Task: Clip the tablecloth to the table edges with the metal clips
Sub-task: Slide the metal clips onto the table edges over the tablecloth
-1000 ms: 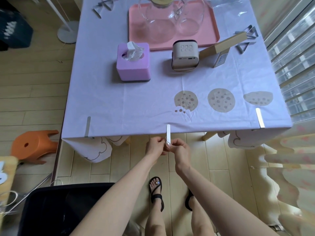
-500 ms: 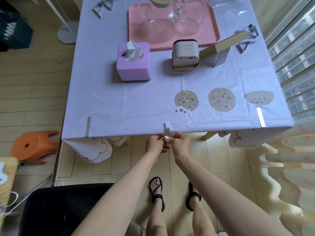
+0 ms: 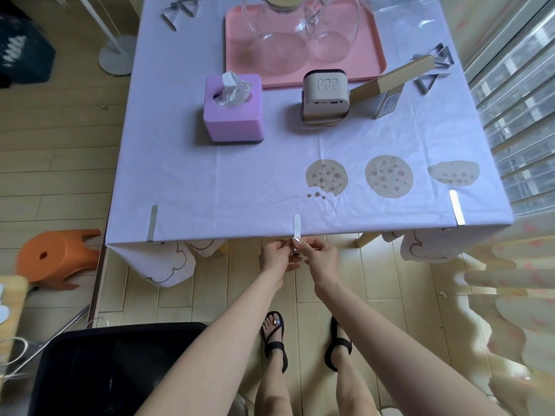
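Both hands are bunched right under the near edge of the desk [image 3: 362, 242], and that's where it gets hard to read: the lower part of the middle clip [image 3: 296, 226] is buried behind fingers, so only its top strip shows. The left hand [image 3: 274, 256] pinches it from the left with curled fingers, and the right hand [image 3: 319, 258] pinches from the right, one pale nail right at the strip's base. The strip lies flat on the lilac tablecloth [image 3: 270, 181], long axis running near to far, its rounded tip pointing toward the far side. The left clip [image 3: 152, 223] and right clip [image 3: 456, 211] sit the same way on this near edge, the right one leaning slightly left at its far end. Under the edge the cloth's hanging corners are partly tucked out of sight. Far off, the glass pitcher [image 3: 279, 31] on the pink tray [image 3: 372, 64] is cut off at the top, as are the spare clips [image 3: 178, 9] at the far left.
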